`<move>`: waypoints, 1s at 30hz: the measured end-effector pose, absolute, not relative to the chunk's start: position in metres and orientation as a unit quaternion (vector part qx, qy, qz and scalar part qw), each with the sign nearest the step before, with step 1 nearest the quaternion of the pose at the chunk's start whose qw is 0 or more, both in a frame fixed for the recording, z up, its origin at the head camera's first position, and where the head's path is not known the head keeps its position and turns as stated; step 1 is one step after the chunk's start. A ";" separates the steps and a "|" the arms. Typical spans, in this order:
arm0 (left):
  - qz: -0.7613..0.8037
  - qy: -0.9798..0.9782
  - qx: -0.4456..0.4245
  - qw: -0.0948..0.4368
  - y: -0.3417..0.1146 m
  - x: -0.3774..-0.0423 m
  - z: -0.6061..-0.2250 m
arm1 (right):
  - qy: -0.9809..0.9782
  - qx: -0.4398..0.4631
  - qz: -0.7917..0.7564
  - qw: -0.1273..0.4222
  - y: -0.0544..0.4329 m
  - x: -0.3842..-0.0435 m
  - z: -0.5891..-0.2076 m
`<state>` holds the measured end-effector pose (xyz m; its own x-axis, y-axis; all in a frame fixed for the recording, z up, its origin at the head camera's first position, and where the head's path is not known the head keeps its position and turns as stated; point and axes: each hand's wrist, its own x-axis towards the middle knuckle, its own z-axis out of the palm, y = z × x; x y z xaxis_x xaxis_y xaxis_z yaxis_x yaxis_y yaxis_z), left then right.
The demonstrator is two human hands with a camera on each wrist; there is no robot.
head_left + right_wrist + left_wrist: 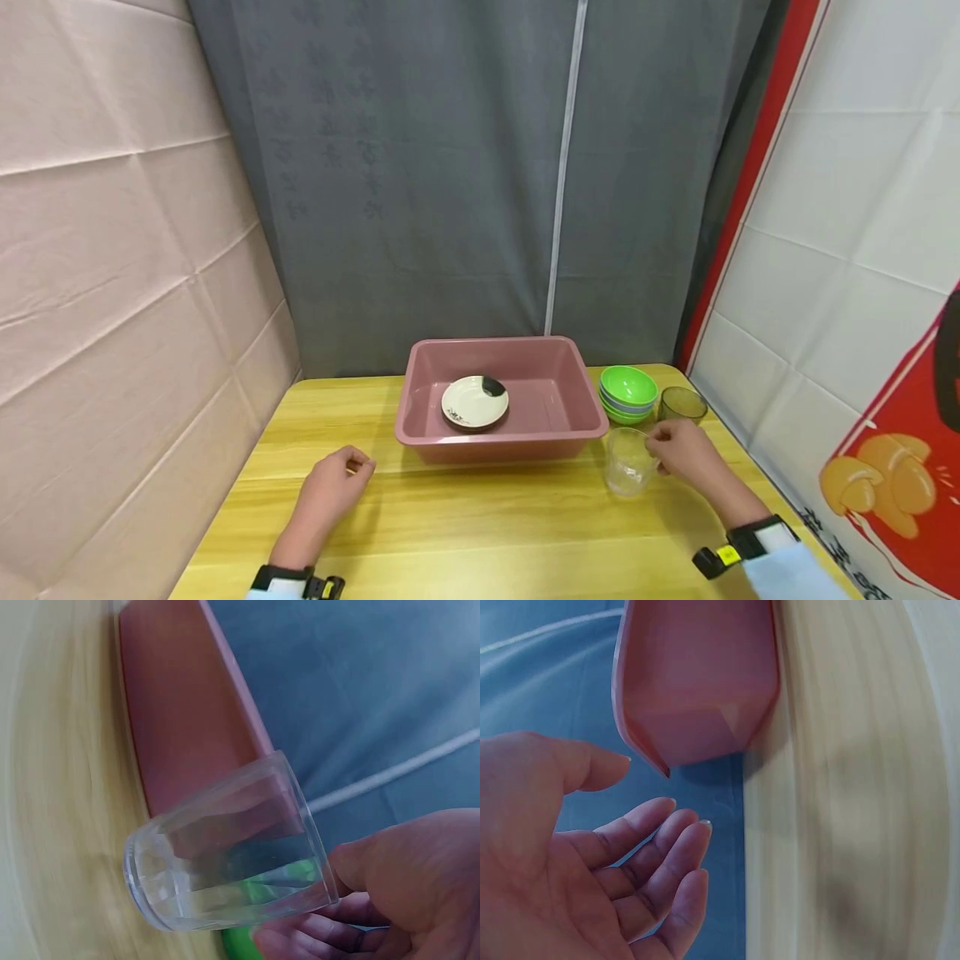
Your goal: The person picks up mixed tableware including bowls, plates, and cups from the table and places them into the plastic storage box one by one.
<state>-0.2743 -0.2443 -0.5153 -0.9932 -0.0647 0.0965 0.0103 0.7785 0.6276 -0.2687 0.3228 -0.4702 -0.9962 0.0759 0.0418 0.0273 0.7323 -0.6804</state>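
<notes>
Near its rim, my right hand [684, 454] pinches a clear drinking glass [627, 463] between thumb and fingers. The right wrist view shows that glass [225, 855] close up, with the pink basin seen through its wall. In the head view it stands upright beside the basin's right front corner; whether its base touches the table I cannot tell. My left hand [333, 483] hovers left of the pink basin [480, 450], holding nothing. Its fingers [667, 855] hang loosely curled in the left wrist view. Inside the basin lies a white dish [472, 403] with a dark patch, on top of something dark-edged.
Right of the basin stands a stack of bowls [628, 387], green with a bluish one between. An amber-tinted glass [682, 403] is next to them, behind my right hand. The wooden table [480, 533] meets a grey curtain [420, 208] at the back and a white wall covering [847, 250] at right.
</notes>
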 end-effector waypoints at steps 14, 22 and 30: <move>-0.369 -0.923 -0.089 0.060 -0.169 -0.252 -0.496 | -0.912 0.039 0.408 0.014 0.240 -0.241 -0.464; -0.368 -0.911 -0.173 0.066 -0.124 -0.246 -0.500 | -0.899 0.103 0.426 -0.002 0.202 -0.239 -0.473; -0.410 -0.886 -0.207 0.063 -0.096 -0.240 -0.495 | -0.897 0.154 0.414 0.013 0.175 -0.240 -0.481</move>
